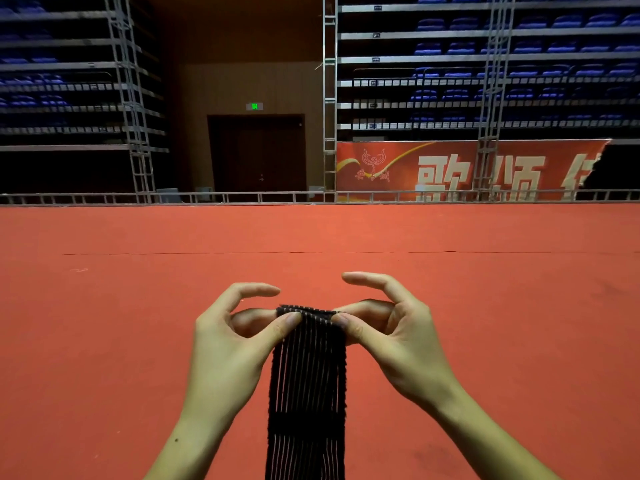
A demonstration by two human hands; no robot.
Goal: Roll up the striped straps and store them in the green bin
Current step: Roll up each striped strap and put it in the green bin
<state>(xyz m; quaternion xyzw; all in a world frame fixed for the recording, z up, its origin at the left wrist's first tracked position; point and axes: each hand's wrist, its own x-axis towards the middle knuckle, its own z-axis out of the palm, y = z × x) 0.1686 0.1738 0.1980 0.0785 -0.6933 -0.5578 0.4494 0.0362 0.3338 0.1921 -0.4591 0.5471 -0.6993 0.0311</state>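
A: The red carpet [145, 341] fills the near half of the scene, with a metal rail [242, 197] along its far edge, blue seats [519, 46] stacked beyond and a red banner [450, 171] at far right. No green bin shows anywhere, so the person will probably have to turn and look for it with a roll in hand, and a loose roll could unwind on the way.

B: And the strap?

A: The striped strap [306, 393] hangs at near centre, from the hands down past the bottom edge. Its lower end is out of view, so whether it drags on the carpet cannot be told. If it does, it may snag and pull the roll crooked.

B: How do the hands hold it?

A: The left hand [225, 344] pinches the top left corner between thumb and a finger behind; the right hand [394, 341] pinches the top right corner the same way. The index fingers arch above, touching nothing. The top edge looks just folded over, so rolling seems barely started.

B: The main risk?

A: Uneven turns. If one thumb rolls faster, the strap likely cones sideways. A slack first turn would leave a soft core that springs open once released.
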